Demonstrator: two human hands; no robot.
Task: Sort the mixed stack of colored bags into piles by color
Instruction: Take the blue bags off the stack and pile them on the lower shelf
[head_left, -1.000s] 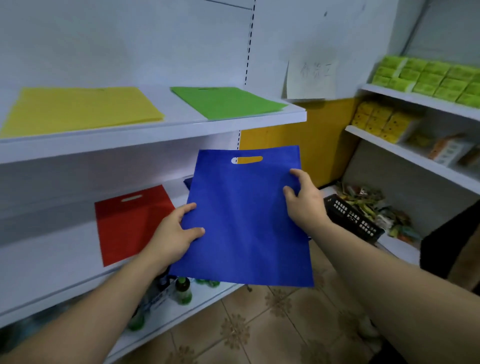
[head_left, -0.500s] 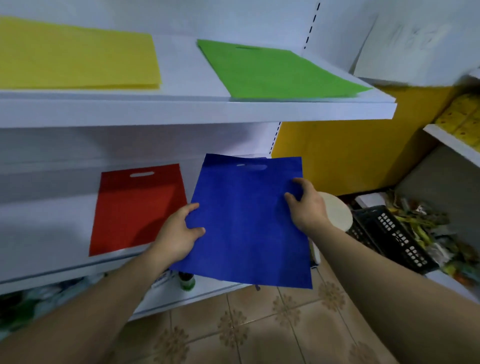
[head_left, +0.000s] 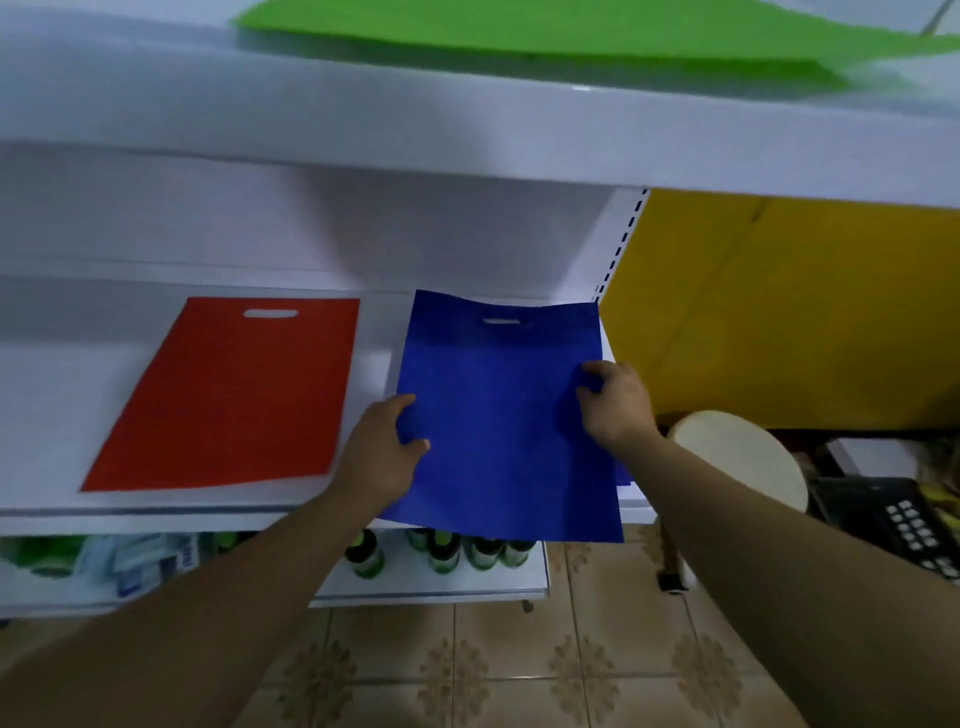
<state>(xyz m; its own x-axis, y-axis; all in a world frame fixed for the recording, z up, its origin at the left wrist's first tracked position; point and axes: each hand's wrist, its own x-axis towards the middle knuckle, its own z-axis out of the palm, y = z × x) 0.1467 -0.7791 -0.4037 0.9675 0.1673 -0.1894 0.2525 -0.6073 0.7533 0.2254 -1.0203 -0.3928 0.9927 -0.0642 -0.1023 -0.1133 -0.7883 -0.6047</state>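
We see a white metal shelf (head_left: 52, 415) across the view. On the board above it, at twelve o'clock, lies a flat green fabric bag (head_left: 519, 26). A flat blue fabric bag with a cut-out handle (head_left: 498, 415) sits at the centre, its far part over the white shelf and its near edge hanging past the front. At nine o'clock of it, just beside, a flat red fabric bag (head_left: 228, 395) lies on the shelf. Our left hand (head_left: 374, 457) pinches the blue bag's left edge and our right hand (head_left: 618, 405) pinches its right edge. Dark-capped green bottles (head_left: 441, 553) stand at six o'clock, one shelf down.
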